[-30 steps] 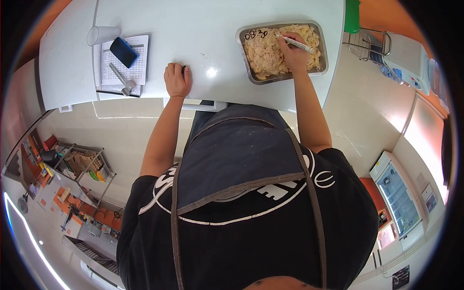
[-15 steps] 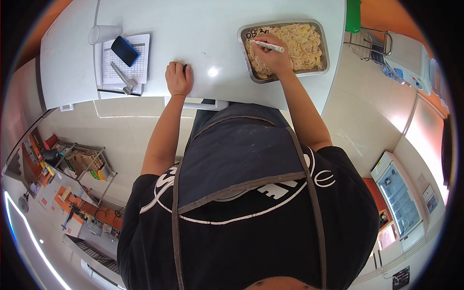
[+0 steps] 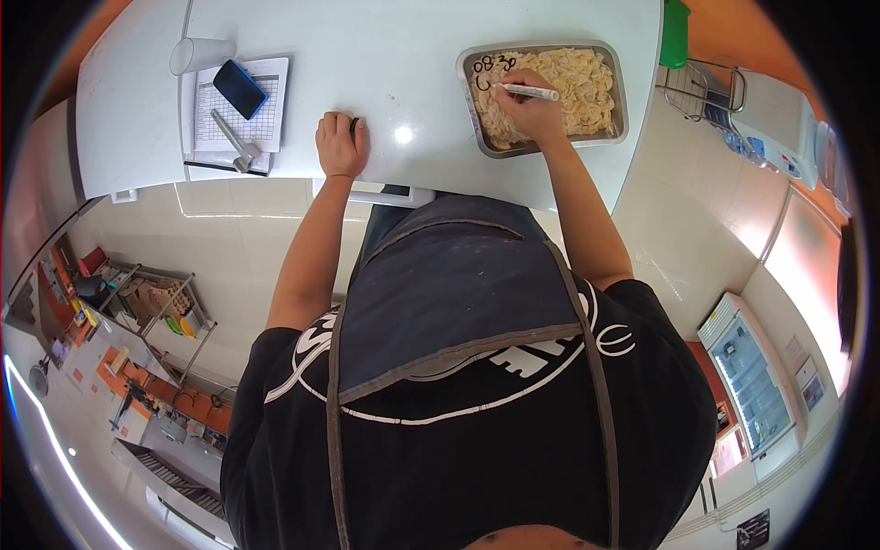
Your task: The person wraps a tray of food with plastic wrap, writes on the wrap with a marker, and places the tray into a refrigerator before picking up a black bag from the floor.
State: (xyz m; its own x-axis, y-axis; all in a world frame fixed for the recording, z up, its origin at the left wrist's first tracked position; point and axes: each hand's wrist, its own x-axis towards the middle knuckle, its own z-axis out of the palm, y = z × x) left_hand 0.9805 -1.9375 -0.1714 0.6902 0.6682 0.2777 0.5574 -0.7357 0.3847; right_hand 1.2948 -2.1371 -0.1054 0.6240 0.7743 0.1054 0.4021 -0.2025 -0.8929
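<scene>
My right hand point(image 3: 536, 117) grips a white marker point(image 3: 533, 92) with its tip toward the left, over a metal tray point(image 3: 622, 105). Pale yellowish pieces of food point(image 3: 587, 87) fill the tray. Black writing point(image 3: 495, 64) that reads like "08:30" shows at its upper left, with a curved stroke below, apparently on a clear cover over the food. My left hand point(image 3: 340, 147) rests on the white table, fingers curled, with a small black cap point(image 3: 355, 124) between finger and thumb.
On the left of the white table point(image 3: 403, 183) lie a clipboard with a printed grid sheet point(image 3: 266, 137), a blue-edged phone point(image 3: 240, 90) and a grey metal tool point(image 3: 234, 139). A clear plastic cup point(image 3: 197, 55) lies beside them. Something green point(image 3: 675, 35) stands past the right edge.
My right hand has moved slightly right and down with the marker. A curved black stroke now shows beneath the numbers. My left hand stays on the table.
</scene>
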